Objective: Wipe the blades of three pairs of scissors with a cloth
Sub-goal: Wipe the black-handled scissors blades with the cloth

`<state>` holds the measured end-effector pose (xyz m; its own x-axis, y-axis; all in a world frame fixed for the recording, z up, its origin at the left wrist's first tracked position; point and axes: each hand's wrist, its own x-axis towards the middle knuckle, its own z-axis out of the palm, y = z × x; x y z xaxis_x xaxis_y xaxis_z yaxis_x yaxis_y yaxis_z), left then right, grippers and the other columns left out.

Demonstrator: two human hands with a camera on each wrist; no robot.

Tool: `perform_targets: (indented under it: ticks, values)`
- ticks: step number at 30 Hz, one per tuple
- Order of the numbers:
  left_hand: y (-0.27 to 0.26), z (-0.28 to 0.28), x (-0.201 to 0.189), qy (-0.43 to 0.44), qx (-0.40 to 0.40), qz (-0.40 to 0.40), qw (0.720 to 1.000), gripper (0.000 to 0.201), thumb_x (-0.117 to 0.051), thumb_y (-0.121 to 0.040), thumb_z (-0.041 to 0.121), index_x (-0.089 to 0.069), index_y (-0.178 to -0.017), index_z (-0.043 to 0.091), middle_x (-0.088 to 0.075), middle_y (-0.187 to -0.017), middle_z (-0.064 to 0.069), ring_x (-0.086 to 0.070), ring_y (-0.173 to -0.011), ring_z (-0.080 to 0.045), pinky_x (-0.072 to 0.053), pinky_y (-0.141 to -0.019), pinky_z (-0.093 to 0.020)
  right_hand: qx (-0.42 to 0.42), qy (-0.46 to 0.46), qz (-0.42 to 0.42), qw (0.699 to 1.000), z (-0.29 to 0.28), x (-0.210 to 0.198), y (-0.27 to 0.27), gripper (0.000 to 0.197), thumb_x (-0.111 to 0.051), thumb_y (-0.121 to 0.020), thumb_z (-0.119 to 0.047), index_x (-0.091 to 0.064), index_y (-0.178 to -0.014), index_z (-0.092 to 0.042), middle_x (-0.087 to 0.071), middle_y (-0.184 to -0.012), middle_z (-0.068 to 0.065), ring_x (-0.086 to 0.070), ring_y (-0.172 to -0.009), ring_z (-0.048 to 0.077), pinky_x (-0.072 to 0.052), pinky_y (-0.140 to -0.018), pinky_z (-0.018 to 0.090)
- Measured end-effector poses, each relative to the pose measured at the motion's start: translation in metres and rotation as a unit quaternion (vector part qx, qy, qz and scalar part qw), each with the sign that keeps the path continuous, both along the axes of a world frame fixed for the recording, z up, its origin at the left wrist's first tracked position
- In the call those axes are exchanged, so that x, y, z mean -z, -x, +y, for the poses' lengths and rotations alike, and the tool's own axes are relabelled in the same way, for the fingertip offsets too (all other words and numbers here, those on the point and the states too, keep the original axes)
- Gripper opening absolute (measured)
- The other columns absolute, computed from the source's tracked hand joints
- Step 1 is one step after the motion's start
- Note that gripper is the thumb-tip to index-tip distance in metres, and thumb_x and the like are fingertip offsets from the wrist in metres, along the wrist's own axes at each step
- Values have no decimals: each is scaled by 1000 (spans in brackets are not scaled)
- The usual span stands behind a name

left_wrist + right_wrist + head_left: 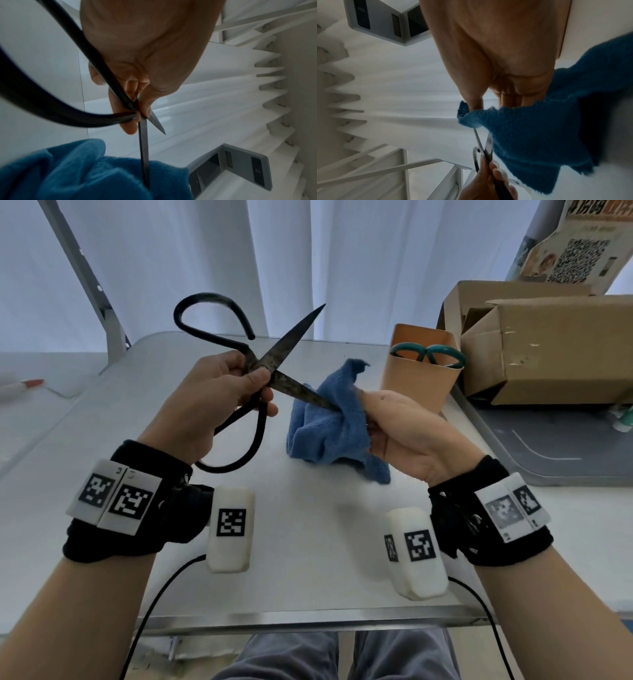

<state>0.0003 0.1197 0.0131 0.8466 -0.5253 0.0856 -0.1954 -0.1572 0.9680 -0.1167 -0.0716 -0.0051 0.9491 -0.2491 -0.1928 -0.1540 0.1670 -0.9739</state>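
Observation:
Large black iron scissors (274, 364) with dark, stained blades are spread wide above the table. My left hand (226, 392) grips them at the pivot, thumb and fingers pinching the crossing (137, 108). One blade points up and away; the other points right into a blue cloth (329, 419). My right hand (394, 426) pinches the cloth around that blade's tip (476, 121). The rest of the cloth (85, 173) hangs down toward the table. Teal-handled scissors (428, 356) stand in a tan cup (414, 378) behind the cloth.
The grey table (308, 542) has its front edge close to my body. Open cardboard boxes (548, 344) stand at the back right beside the cup. A red-tipped pen (24, 386) lies far left. White curtains hang behind the table.

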Motion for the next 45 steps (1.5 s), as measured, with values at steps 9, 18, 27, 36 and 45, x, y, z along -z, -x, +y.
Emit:
perform_targets:
  ticks: [9, 18, 27, 36, 45]
  values:
    - [2, -2, -3, 5, 5, -25, 1000, 22, -55, -102, 10, -61, -116, -5, -64, -78, -10, -71, -67, -18, -53, -67, -15, 9, -70, -8, 997, -2, 7, -7, 14, -56, -96, -4, -61, -109, -5, -60, -112, 21, -54, -101, 30, -55, -78, 28]
    - [-9, 13, -9, -25, -1, -33, 999, 15, -55, -102, 13, -63, -109, 2, -65, -79, -7, -71, -70, -16, -53, -72, -16, 105, -44, -50, 992, -20, -2, -1, 26, -51, -100, -10, -62, -122, -2, -66, -106, 13, -61, -94, 22, -55, -79, 29]
    - [6, -2, -12, -65, 87, -41, 993, 9, -58, -100, 9, -62, -98, 1, -67, -77, -11, -71, -68, -22, -54, -64, -18, -12, 44, -70, 996, 12, -16, -16, 19, -53, -99, -6, -67, -107, 5, -73, -97, 19, -71, -88, 23, -60, -86, 34]
    - [11, -13, -8, -63, 78, -49, 994, 13, -56, -101, 8, -60, -89, 7, -61, -80, -3, -58, -62, -2, -46, -58, -11, 47, 149, -48, 986, 28, -8, -29, 26, -70, -86, -1, -59, -109, 3, -72, -100, 26, -70, -98, 40, -56, -91, 53]
    - [12, -21, -4, -80, 38, -56, 994, 20, -58, -100, 10, -57, -80, 11, -59, -76, -4, -57, -57, -6, -48, -55, -14, 37, 189, -40, 980, 27, -5, -30, 23, -63, -89, 5, -57, -95, -16, -70, -86, 7, -68, -74, 14, -53, -58, 18]
